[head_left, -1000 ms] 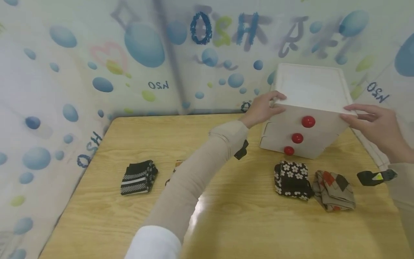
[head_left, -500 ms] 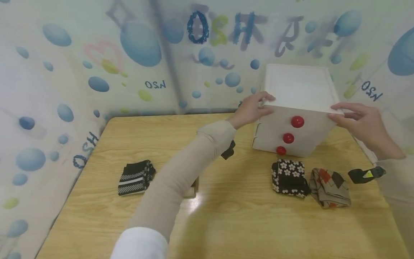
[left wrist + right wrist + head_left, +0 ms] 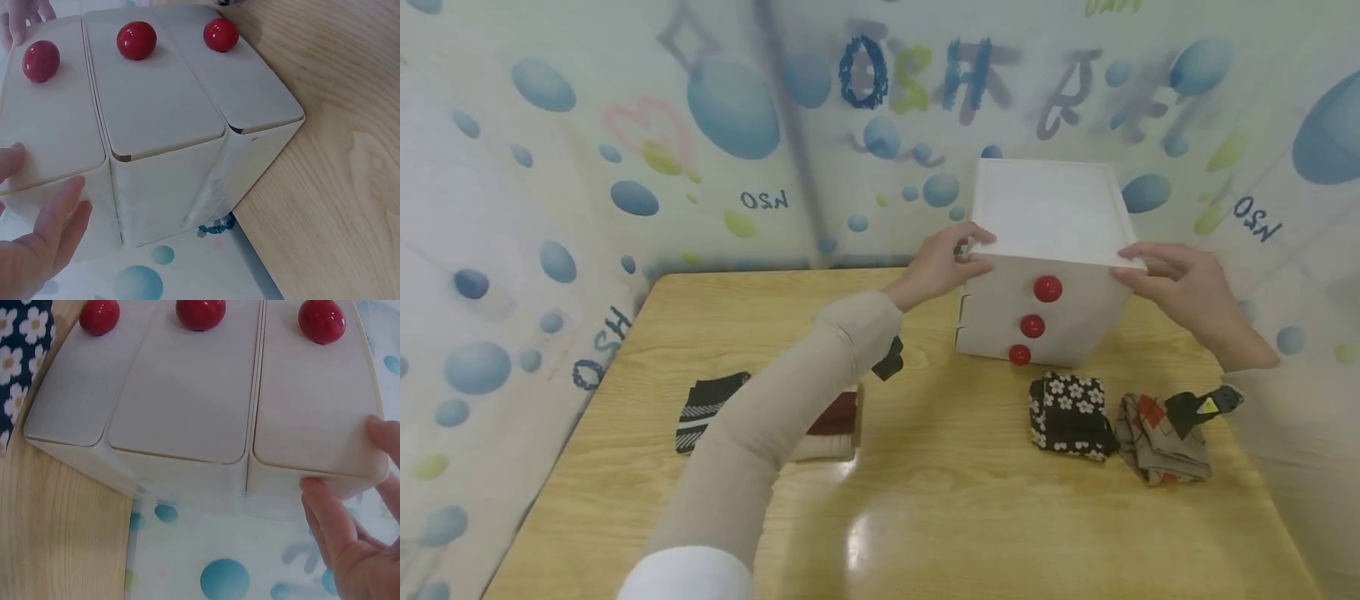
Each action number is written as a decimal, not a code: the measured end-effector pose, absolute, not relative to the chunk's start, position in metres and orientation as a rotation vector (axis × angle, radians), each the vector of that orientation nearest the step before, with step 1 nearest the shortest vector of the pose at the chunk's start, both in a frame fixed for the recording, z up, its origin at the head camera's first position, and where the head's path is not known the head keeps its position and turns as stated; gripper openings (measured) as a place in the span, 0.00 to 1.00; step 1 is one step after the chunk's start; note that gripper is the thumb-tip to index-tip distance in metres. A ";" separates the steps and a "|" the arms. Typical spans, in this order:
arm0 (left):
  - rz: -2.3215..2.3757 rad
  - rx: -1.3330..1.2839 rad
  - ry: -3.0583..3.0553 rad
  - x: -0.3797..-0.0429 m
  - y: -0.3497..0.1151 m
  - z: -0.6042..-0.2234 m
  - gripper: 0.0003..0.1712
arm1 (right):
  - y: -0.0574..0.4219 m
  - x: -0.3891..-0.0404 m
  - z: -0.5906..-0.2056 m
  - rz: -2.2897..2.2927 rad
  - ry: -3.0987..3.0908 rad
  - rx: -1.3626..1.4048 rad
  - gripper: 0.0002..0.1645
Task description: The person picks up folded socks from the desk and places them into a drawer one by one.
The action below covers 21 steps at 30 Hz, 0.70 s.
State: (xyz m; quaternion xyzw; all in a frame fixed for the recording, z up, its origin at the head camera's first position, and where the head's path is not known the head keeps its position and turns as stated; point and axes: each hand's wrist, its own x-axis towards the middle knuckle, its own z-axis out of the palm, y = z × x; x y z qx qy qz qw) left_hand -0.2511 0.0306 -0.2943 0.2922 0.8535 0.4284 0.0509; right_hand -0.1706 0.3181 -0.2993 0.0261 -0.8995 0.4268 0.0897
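The white drawer unit (image 3: 1007,300) sits right of centre in the head view, its 3 red knobs (image 3: 1032,326) in a slanting row down the front. The left hand (image 3: 934,268) pinches its upper left front corner, thumb and fingers apart across the edge; the right hand (image 3: 1191,287) pinches the upper right front corner in the same way. In the left wrist view, digits press on the front and side of the drawer at the left of the frame; in the right wrist view, they do so at the right of the frame. Whether the base touches the wooden counter (image 3: 970,508) I cannot tell.

At the lower right of the head view, a folded black cloth with white flowers (image 3: 1071,417) lies just in front of the unit, beside a folded beige cloth with red and dark diamonds (image 3: 1161,450), which a black wrist device (image 3: 1202,407) partly covers. At the lower left, a folded black-and-white striped cloth (image 3: 696,412) and a dark red and cream item (image 3: 835,417) show partly behind the left sleeve (image 3: 760,417). Behind stands a pale wall covering (image 3: 700,208) with blue and green spots
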 end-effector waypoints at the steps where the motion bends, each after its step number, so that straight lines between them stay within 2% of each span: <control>1: 1.316 0.889 2.595 -0.250 0.027 -0.295 0.19 | 0.315 -0.171 -0.300 1.269 -2.669 0.086 0.22; 13: 1.371 0.799 2.584 -0.246 -0.009 -0.298 0.19 | 0.277 -0.182 -0.304 1.225 -2.635 0.134 0.24; 21: 1.341 0.749 2.646 -0.239 -0.039 -0.294 0.20 | 0.253 -0.194 -0.307 1.171 -2.580 0.273 0.22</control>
